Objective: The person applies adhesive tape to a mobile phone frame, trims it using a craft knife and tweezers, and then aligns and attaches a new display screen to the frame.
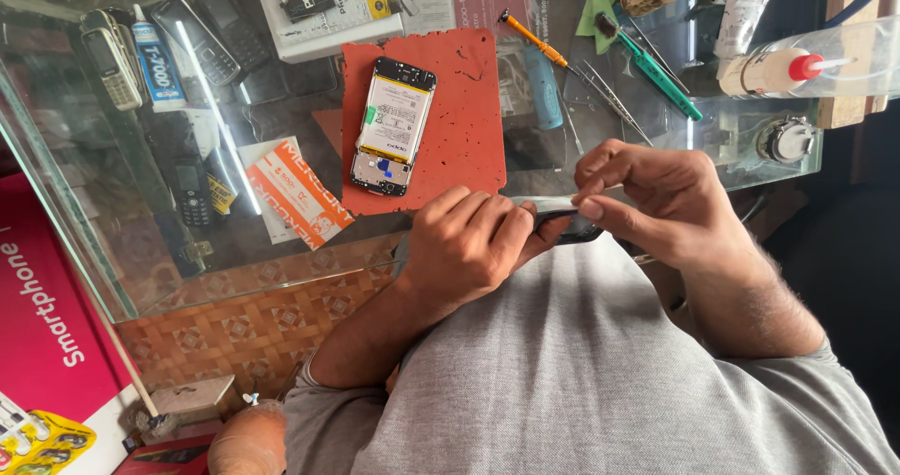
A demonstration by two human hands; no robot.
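From the head camera, you are looking down over your grey shirt at a glass counter. Your left hand is curled around one dark, thin phone part, fingers folded over its near end, held above your lap just off the counter's front edge. Your right hand pinches the same part from above, thumb and forefinger closed on its upper edge, the other fingers bent. So both hands grip that single piece between them.

On the counter lies one red mat, and on it one opened phone with its back off, the pale battery showing, tilted slightly. That phone is well apart from your hands.

To the right of the mat you have one orange-handled screwdriver, one green-handled tool and one pair of tweezers. One squeeze bottle with a red nozzle lies further right.

At the far left, under or on the glass, about four old keypad phones show, with one glue tube among them.
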